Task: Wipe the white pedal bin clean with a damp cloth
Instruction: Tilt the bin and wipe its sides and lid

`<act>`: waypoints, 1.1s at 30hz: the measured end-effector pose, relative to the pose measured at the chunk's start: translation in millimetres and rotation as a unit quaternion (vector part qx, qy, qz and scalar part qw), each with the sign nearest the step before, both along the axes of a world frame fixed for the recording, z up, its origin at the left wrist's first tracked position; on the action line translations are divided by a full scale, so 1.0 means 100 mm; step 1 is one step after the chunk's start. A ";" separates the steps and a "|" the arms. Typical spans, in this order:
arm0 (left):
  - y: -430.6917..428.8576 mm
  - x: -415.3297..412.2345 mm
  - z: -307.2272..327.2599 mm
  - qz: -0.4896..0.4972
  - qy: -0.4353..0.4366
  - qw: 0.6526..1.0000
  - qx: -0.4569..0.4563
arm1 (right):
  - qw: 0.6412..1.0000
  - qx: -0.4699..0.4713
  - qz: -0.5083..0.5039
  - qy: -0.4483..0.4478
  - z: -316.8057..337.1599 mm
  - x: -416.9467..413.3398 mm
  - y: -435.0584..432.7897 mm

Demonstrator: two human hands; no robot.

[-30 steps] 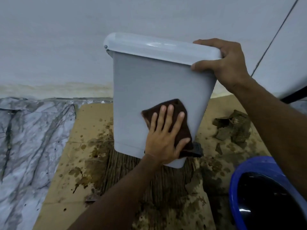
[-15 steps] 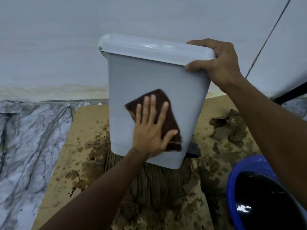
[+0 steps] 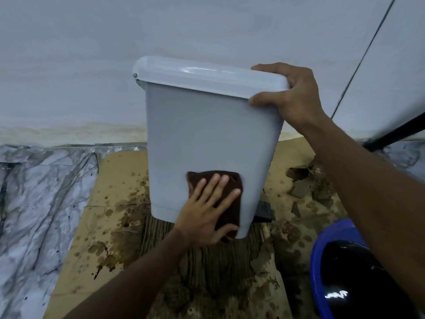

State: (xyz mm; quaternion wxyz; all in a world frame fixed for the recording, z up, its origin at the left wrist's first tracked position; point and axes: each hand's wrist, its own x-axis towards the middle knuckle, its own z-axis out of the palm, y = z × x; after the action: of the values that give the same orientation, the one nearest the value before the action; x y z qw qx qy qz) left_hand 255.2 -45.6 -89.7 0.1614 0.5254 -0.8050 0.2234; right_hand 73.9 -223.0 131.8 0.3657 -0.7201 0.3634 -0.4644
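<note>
The white pedal bin stands tilted on wet cardboard with its lid closed, one flat side facing me. Its black pedal shows at the lower right corner. A dark brown cloth lies flat against the lower part of that side. My left hand presses it there with straight, spread fingers, the thumb under the cloth's lower edge. My right hand grips the right corner of the lid, fingers over the top and thumb on the front.
Stained, soaked brown cardboard covers the floor under the bin, with torn pieces at the right. A blue basin of dark water sits at the lower right. Marbled floor lies left; a pale wall stands behind.
My left hand slid the cloth up and leftward across the bin's side, then back down to the right near the bottom edge. The right hand kept its grip on the lid.
</note>
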 end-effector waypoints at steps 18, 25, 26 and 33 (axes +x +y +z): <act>-0.71 -0.06 1.04 0.247 0.451 0.837 -0.187 | 0.999 -0.035 0.016 0.021 -0.01 -0.05 0.08; -0.48 0.18 1.64 0.232 0.751 0.571 -0.237 | 0.995 -0.091 0.019 0.044 -0.01 -0.11 0.49; -0.40 0.19 1.79 0.217 0.778 0.532 -0.252 | 0.993 -0.104 0.025 0.045 -0.01 -0.12 0.56; -0.02 0.25 2.46 0.161 0.536 0.824 -0.093 | 0.984 -0.155 0.043 0.073 -0.04 -0.15 0.98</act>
State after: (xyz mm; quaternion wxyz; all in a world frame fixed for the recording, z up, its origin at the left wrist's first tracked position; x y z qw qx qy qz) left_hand 280.3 -47.6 156.1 0.5769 0.6671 -0.4713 0.0033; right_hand 59.0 -124.7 127.4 0.2414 -0.8148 0.2814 -0.4457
